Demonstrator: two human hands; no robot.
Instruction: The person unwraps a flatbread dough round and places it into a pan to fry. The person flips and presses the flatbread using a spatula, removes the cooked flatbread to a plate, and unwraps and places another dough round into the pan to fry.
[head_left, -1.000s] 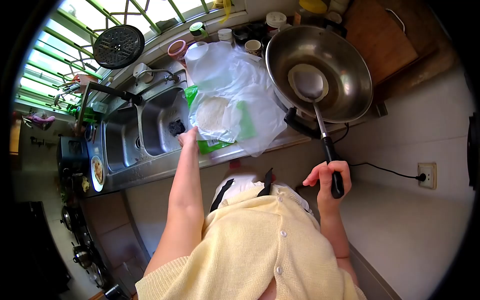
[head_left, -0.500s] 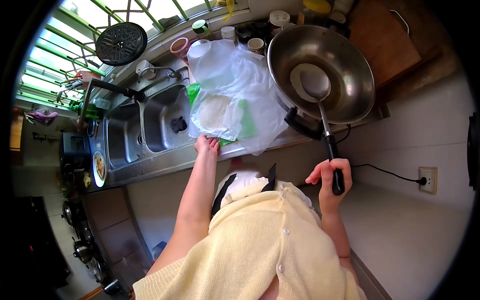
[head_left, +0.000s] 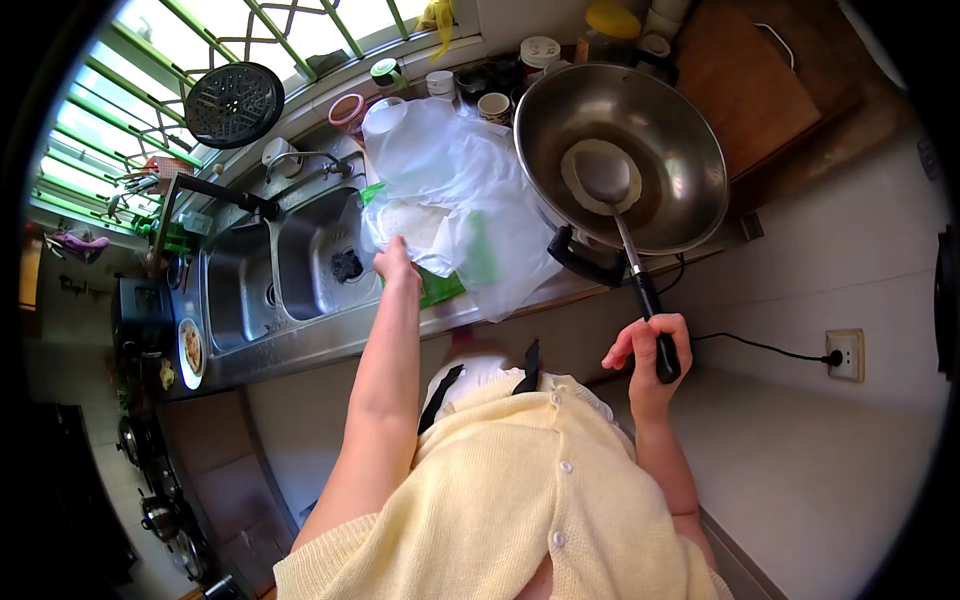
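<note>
My right hand (head_left: 652, 358) is wrapped round the black handle of a metal spatula (head_left: 634, 252). Its rounded head lies in a wide steel wok (head_left: 690, 150), over a pale round flatbread (head_left: 582, 190) that it partly covers. My left hand (head_left: 397, 262) pinches the near edge of a clear plastic sheet (head_left: 440, 262) on the counter. A whitish flat round of dough (head_left: 412, 222) shows under or between the plastic. Green packaging (head_left: 440, 288) pokes out beneath it. My left fingertips are partly hidden by the hand.
Left of the plastic is a double steel sink (head_left: 310, 250) with a tap (head_left: 335, 165). Cups and jars (head_left: 493, 107) line the windowsill side. A wooden board (head_left: 745, 90) leans right of the wok. A plate of food (head_left: 190, 350) sits far left; a cord runs to a wall socket (head_left: 846, 356).
My left hand has moved from the counter edge up onto the plastic and closed on its edge, lifting it a little. More green packaging shows. The right hand still holds the spatula in the wok.
</note>
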